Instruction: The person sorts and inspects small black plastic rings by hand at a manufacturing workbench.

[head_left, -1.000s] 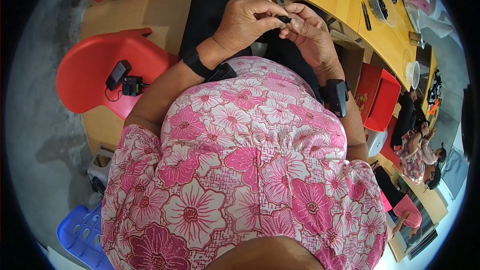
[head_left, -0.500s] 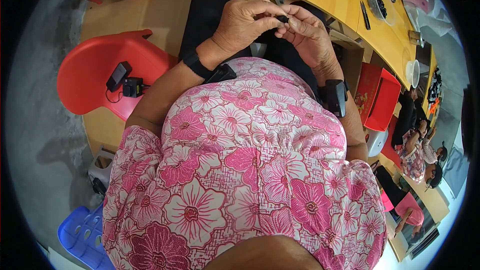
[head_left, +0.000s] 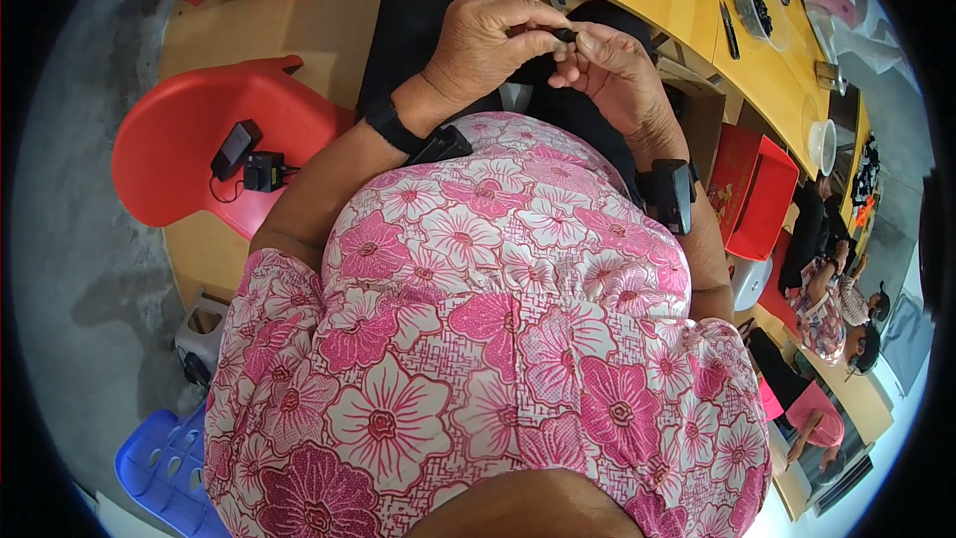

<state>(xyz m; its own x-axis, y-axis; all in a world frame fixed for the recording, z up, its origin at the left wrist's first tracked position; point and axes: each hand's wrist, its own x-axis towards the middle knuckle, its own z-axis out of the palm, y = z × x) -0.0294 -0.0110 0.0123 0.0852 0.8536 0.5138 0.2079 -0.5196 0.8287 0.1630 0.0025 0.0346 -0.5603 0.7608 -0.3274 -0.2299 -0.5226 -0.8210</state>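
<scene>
Pinching a small black part [head_left: 564, 35] between left hand [head_left: 488, 45] and right hand [head_left: 609, 75]; beyond the pinch, clear bowl [head_left: 762, 12] holding dark pieces.

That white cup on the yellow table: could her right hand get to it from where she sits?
Probably yes. The cup stands on the table on her right, with nothing visibly between it and the right hand, though that hand now pinches a small dark part together with the left hand.

yellow table edge [head_left: 687, 15] close ahead, red chair [head_left: 189, 154] left
</scene>
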